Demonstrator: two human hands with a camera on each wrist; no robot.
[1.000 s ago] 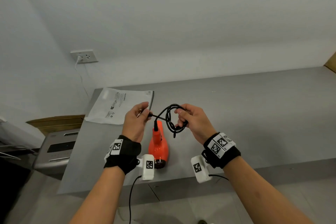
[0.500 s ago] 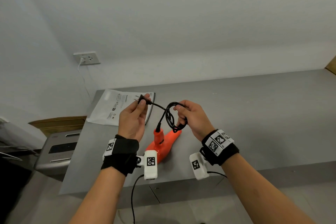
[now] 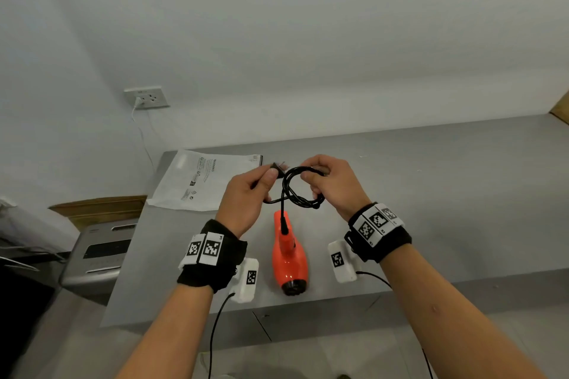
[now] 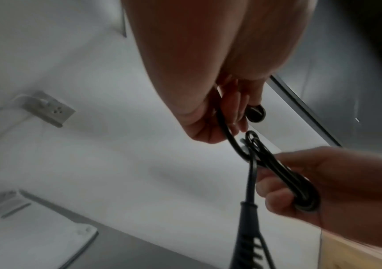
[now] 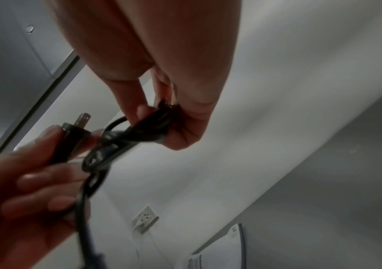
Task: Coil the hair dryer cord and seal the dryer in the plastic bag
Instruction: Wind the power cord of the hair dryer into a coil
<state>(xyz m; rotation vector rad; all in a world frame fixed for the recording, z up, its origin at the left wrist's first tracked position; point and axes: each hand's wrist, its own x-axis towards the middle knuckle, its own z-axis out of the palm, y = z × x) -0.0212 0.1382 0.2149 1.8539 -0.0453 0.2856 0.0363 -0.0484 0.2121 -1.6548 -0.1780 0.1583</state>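
Observation:
An orange hair dryer lies on the grey table near its front edge, between my wrists. Its black cord rises from the handle into a small coil held above the table. My right hand grips the coil with curled fingers. My left hand pinches the plug at the cord's free end, just left of the coil; its two prongs point away from the hand. The white plastic bag, printed with a warning, lies flat at the table's back left corner.
A wall socket with a white cable plugged in sits on the wall to the left. A grey appliance and a cardboard box stand left of the table. A wooden edge shows at far right.
My left hand has carried the plug rightward, close to the coil in my right hand. The dryer has swung on the table, its handle now pointing away from me.

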